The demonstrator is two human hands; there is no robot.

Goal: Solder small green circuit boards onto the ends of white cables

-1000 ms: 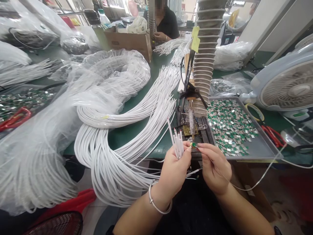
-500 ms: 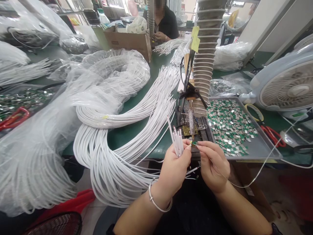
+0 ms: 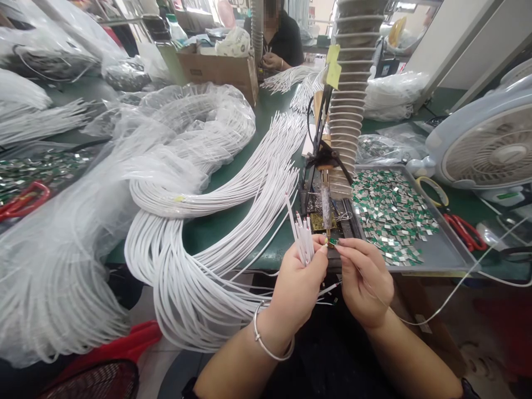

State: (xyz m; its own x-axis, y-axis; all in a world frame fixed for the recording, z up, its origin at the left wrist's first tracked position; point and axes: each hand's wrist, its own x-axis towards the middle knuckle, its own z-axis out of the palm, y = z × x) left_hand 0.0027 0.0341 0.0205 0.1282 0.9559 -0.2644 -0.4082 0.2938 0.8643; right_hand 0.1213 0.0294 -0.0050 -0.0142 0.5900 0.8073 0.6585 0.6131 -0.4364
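My left hand (image 3: pixel 300 277) is closed around a bunch of white cables (image 3: pixel 305 241), whose stripped ends point upward. Its thumb and forefinger pinch together close beneath the soldering iron (image 3: pixel 326 208), which hangs tip down in a stand. My right hand (image 3: pixel 368 280) is closed in a pinch, with a thin solder wire (image 3: pixel 446 296) running out of it toward the right. Between the two sets of fingertips, at the iron's tip, shows a small green circuit board (image 3: pixel 332 241); which hand carries it is hard to tell.
A grey tray (image 3: pixel 451 257) of small green boards stands right, beside red scissors (image 3: pixel 464 231), a tape roll (image 3: pixel 432 191) and a fan (image 3: pixel 490 144). A ribbed hose (image 3: pixel 349 100) hangs behind the iron. White cable bundles (image 3: pixel 178 271) cover the left. A co-worker (image 3: pixel 285 41) sits opposite.
My hands have shifted very slightly to the right, the cable bunch with them. The solder wire's loop has moved a little. Across the bench, the co-worker's hand has risen slightly.
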